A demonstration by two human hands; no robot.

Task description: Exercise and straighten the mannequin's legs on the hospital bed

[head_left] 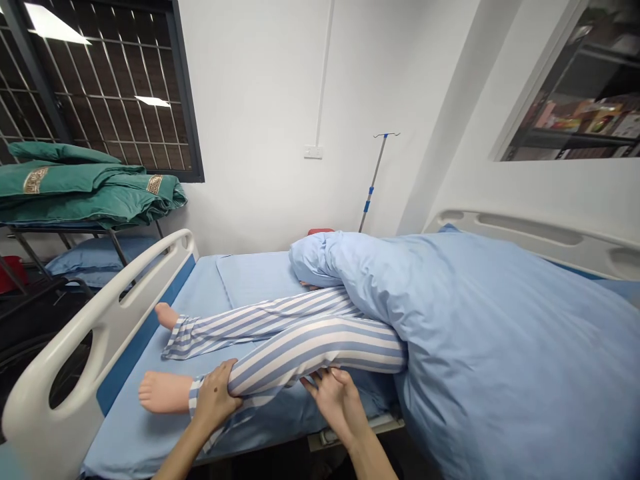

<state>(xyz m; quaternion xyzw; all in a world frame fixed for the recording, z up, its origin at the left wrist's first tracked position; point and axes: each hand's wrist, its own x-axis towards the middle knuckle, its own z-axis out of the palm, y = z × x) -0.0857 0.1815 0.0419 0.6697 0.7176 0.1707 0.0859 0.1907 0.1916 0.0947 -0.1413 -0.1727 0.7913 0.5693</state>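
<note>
Two legs in blue-and-white striped pajama trousers, with smooth feet like a manikin's, stretch across the bed. My left hand [216, 395] is wrapped round the near leg [320, 343] just above the ankle, over the cloth. Under the same leg, behind the knee, my right hand [334, 398] supports it, its fingertips partly hidden. The near knee is slightly bent and raised. Beyond it lies the far leg [270, 319], nearly straight. The near foot [164, 392] is bare, toes toward the footboard. A light blue quilt [465, 327] covers the thighs and everything to the right.
A pale plastic footboard [95, 327] rises at the left, a headboard [540, 230] at the right. Green folded bedding [90, 187] lies on a rack beneath the barred window. An IV pole [373, 183] stands behind the bed. Light blue sheet [255, 267] covers the mattress.
</note>
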